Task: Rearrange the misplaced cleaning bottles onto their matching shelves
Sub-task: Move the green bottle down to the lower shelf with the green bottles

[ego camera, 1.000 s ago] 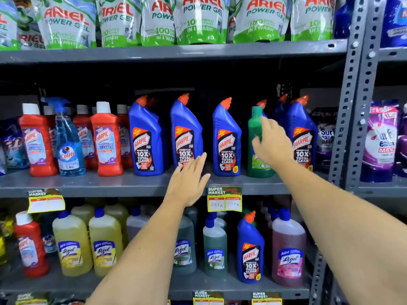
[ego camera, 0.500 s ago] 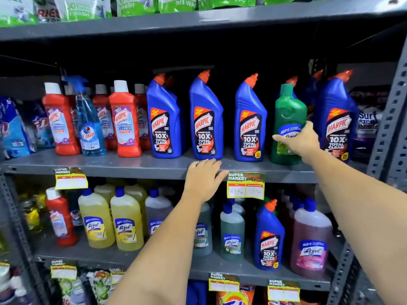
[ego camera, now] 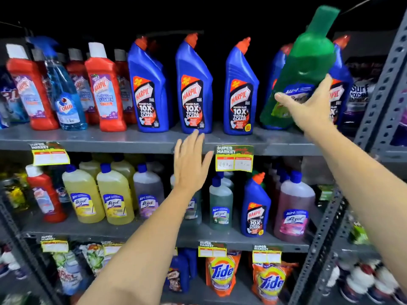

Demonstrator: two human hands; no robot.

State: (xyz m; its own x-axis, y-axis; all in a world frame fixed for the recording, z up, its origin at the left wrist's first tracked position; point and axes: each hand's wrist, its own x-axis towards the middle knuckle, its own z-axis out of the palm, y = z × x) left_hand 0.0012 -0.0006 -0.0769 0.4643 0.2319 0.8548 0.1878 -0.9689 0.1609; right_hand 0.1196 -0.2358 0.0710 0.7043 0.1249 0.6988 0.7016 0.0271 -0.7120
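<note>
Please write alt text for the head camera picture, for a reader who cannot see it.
The right hand holds a tilted green bottle in front of a shelf of blue Harpic bottles. The left hand is open, fingers at the shelf edge. On the lower shelf, one blue Harpic bottle stands among Lizol bottles.

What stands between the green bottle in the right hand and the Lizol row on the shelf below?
The green bottle in the right hand must clear the shelf edge. Below, a blue Harpic bottle stands among the Lizol bottles. The left hand hovers before that shelf.
</note>
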